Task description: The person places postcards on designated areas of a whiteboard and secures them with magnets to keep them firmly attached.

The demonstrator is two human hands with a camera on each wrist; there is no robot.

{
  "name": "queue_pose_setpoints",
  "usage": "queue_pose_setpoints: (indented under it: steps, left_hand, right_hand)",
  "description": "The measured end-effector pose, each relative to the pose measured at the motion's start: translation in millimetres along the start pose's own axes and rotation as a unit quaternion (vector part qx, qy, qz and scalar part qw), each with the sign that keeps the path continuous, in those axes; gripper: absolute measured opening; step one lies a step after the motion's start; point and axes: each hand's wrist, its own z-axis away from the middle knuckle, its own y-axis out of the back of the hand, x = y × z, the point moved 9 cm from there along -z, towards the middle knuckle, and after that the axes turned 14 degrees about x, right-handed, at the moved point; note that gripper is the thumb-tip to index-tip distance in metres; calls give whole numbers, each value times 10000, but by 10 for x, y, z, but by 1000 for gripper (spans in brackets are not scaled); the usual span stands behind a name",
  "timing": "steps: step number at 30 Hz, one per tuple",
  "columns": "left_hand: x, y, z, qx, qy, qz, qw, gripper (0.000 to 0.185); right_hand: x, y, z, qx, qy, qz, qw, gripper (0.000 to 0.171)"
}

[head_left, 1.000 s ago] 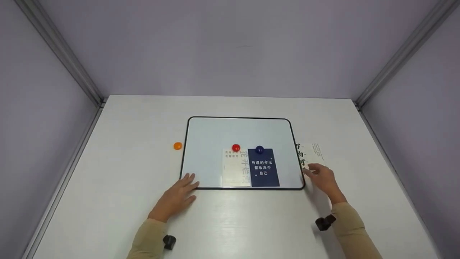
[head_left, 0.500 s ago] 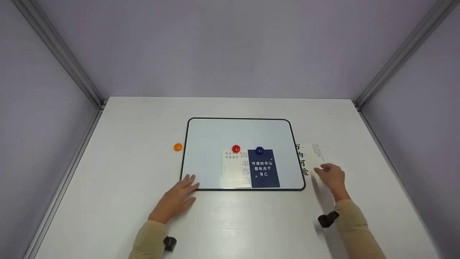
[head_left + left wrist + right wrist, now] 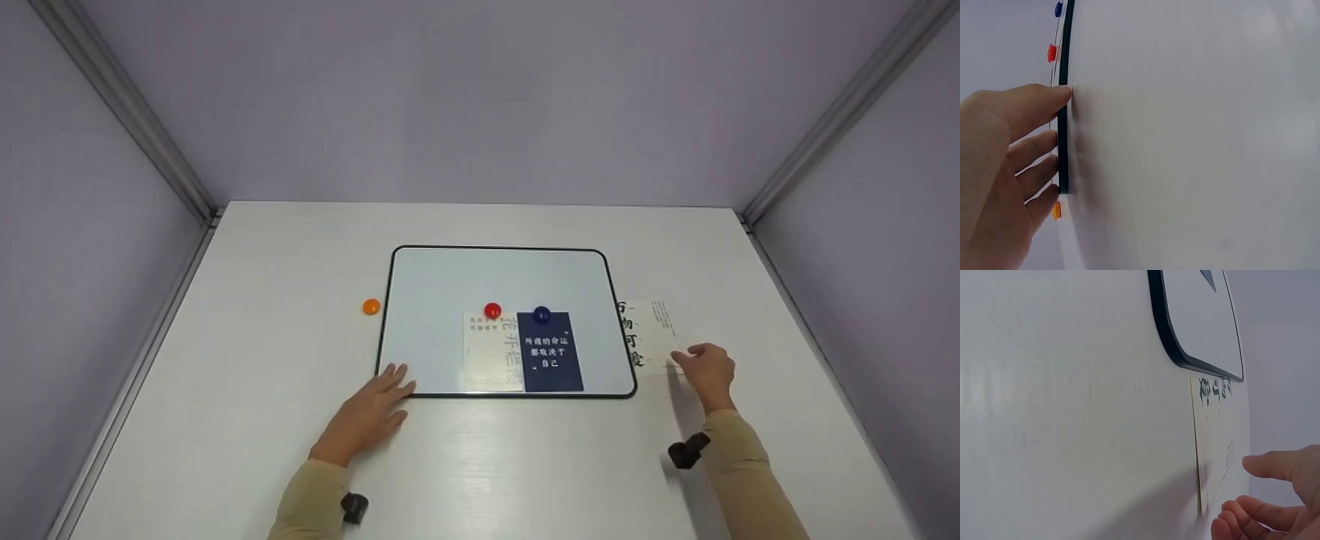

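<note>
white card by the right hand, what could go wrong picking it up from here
The white card lies flat on the table with its left edge against or under the board frame, so the right hand may crease it or fail to lift it. Dragging it could nudge the board, though the left hand rests at its corner. The navy card and blue magnet might shift.

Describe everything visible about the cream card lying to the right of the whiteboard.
The cream rectangular paper card lies flat on the white table, just right of the black-framed whiteboard. Large dark characters run down its left side and finer print runs near its right edge. It looks thin and uncreased. Its left edge sits against or slightly under the board's frame; which cannot be told. The right hand is at its near right corner, fingers curled just above the paper, though contact is unclear.
</note>
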Motion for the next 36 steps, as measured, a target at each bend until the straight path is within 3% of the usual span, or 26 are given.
queue_pose_setpoints:
  steps: [10, 20, 36]
  left_hand:
    - [-26, -6, -7, -18, 85, 169, 9998, 43]
    - [-24, 4, 3, 110, 68, 244, 9996, 43]
    - [-52, -27, -12, 23, 316, 359, 9989, 42]
  right_hand:
    - [58, -18, -22, -62, -99, -85, 9999, 52]
    - [83, -134, -22, -490, -285, 146, 9983, 65]
    - [96, -151, -24, -321, -408, 69, 9986, 54]
